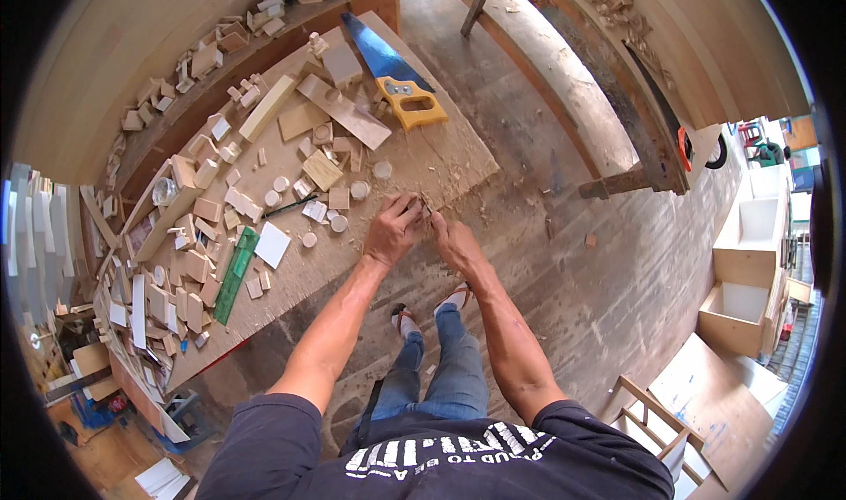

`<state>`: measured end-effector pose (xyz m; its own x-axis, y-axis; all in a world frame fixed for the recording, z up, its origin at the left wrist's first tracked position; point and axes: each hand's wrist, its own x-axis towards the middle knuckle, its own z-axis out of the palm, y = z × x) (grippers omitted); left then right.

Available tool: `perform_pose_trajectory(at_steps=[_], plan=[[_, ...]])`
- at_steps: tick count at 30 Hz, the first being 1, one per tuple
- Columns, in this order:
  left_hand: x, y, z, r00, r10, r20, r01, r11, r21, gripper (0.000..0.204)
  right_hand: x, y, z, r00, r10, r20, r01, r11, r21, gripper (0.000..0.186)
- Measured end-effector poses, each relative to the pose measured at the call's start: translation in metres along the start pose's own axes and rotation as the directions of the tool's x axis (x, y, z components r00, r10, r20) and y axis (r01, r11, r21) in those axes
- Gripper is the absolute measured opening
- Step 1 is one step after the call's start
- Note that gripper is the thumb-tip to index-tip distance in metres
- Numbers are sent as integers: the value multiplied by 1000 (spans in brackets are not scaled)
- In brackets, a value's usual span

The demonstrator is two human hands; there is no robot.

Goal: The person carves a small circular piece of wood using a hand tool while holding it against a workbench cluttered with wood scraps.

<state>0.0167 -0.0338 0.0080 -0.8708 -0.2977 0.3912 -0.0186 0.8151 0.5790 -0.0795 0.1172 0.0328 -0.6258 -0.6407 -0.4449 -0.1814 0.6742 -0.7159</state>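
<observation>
A small piece is located between the left hand and the right hand, at the near edge of the table. The piece is mostly covered by the hands; its kind cannot be told. The fingers of both hands are drawn in narrowly and are closed on it, the left fingers being curled and the right thumb being directed forward.

The following are counted on the table: one handsaw with a blue blade and a yellow handle; one green ruler; one white square tile; one thin dark stick; at least six pale round discs. Wooden blocks are too numerous and overlapped to be counted.

The handsaw is placed beyond the hands, well apart from them. Wood shavings are scattered just beyond the fingers. The nearest discs and blocks are positioned to the left of the left hand, near it but not touched. Further blocks are lined along a ledge behind the table. Open boxes are stood at far right.
</observation>
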Motion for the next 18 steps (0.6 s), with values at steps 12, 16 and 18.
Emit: perform_pose_trajectory(at_steps=[12,16,18], plan=[[-1,1,6,1000,7,-16,-6,1000,18,29,4,12,19,999,31,-41,-25,989,147,69],[-6,1,8,998,-27,-61,25,999,-28,25,-3,4,40,984,101,-146,-88,991,97,69],[-5,-4,8,995,-50,-84,46,998,-51,22,-20,4,49,971,183,-152,-167,979,114,69]])
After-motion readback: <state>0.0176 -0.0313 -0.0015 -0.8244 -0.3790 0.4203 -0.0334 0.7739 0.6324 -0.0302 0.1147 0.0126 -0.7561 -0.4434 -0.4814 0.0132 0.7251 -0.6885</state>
